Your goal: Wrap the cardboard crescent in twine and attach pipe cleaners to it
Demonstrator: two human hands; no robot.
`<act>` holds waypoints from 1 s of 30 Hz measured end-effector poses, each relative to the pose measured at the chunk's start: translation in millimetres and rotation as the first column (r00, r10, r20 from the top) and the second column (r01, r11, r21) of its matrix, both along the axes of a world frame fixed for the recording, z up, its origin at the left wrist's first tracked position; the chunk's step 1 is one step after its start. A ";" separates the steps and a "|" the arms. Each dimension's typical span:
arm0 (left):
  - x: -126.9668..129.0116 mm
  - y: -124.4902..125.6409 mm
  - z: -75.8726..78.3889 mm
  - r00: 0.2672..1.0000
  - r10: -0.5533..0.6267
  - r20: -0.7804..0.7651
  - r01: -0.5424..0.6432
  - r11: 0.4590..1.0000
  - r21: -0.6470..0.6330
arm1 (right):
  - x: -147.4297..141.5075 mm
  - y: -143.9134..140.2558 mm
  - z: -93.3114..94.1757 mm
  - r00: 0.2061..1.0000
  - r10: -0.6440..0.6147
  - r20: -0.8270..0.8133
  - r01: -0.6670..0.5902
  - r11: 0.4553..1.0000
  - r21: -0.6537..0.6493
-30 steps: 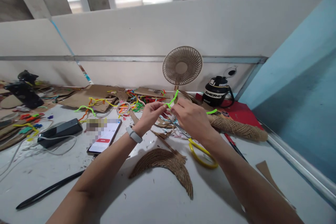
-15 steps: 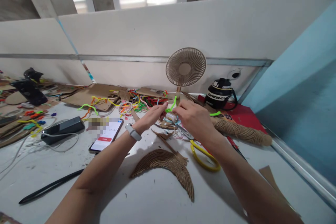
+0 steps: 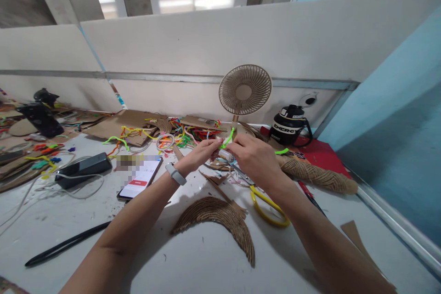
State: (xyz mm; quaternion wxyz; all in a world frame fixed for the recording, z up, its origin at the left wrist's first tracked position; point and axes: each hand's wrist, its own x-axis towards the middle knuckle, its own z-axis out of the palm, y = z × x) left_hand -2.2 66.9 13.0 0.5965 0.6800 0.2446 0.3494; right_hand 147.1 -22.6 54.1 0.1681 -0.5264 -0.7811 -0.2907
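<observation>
Above the clutter at the table's middle, both hands pinch a bright green pipe cleaner (image 3: 229,137). My left hand (image 3: 203,152), with a grey band at the wrist, closes its fingertips on it from the left. My right hand (image 3: 253,155) grips it from the right, back of the hand toward me. One green end points up between the hands; another green tip shows beyond the right knuckles. Below the right hand lie scissors with yellow handles (image 3: 270,209), partly covered. A crescent of twine-covered cardboard (image 3: 217,211) rests on the table nearer to me.
A fan (image 3: 245,89) stands behind the hands, with a black bottle (image 3: 288,125) and a twine roll (image 3: 317,174) to the right. To the left lie a phone (image 3: 141,179), a black power brick (image 3: 83,170), cables and cardboard (image 3: 113,126). Several coloured pipe cleaners lie heaped behind.
My left fingers, stretched out before, have curled in to pinch the green pipe cleaner. My right hand stays nearly in place. The view has shifted slightly.
</observation>
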 end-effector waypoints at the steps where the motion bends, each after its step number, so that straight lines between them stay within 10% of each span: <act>1: -0.1 -0.6 0.2 1.000 -0.002 0.009 0.002 1.000 0.001 | -0.1 0.0 -0.1 1.000 -0.002 0.001 0.002 1.000 0.004; 30: -0.8 4.4 -3.8 0.972 -0.071 0.224 0.091 0.992 -0.083 | -2.5 -2.4 -1.8 0.990 0.112 -0.081 -0.112 0.994 0.006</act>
